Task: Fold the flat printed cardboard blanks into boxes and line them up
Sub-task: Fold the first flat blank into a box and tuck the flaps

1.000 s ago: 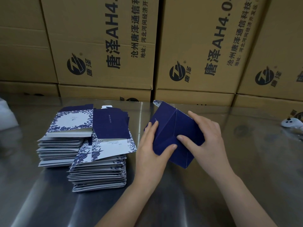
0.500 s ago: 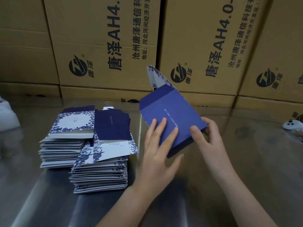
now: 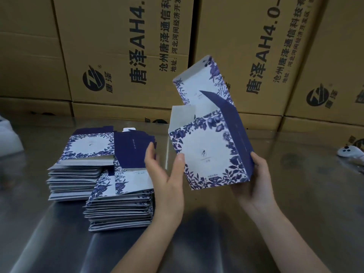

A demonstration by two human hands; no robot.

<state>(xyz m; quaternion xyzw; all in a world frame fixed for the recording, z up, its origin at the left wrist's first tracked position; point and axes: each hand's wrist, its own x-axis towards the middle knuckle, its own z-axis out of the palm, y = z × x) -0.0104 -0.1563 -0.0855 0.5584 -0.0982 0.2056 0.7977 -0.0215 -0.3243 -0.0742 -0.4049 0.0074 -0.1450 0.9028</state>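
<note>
A half-formed box (image 3: 206,150), white with blue floral print and a navy side panel, is held upright above the steel table (image 3: 295,203), its top flaps standing open. My right hand (image 3: 254,184) grips its lower right corner, thumb on the navy side. To the left of the box, my left hand (image 3: 167,180) has straight fingers, and only the thumb touches the box's left edge. Two stacks of flat printed blanks lie on the table to the left: a back stack (image 3: 78,174) and a front stack (image 3: 122,207).
Large brown shipping cartons (image 3: 118,56) form a wall along the table's far edge. A small white device (image 3: 348,152) lies at the right edge. Something white (image 3: 7,138) sits at the far left.
The box has been lifted and turned so its floral face points at me instead of the navy panel. My left hand has come off the panel and now touches only the edge.
</note>
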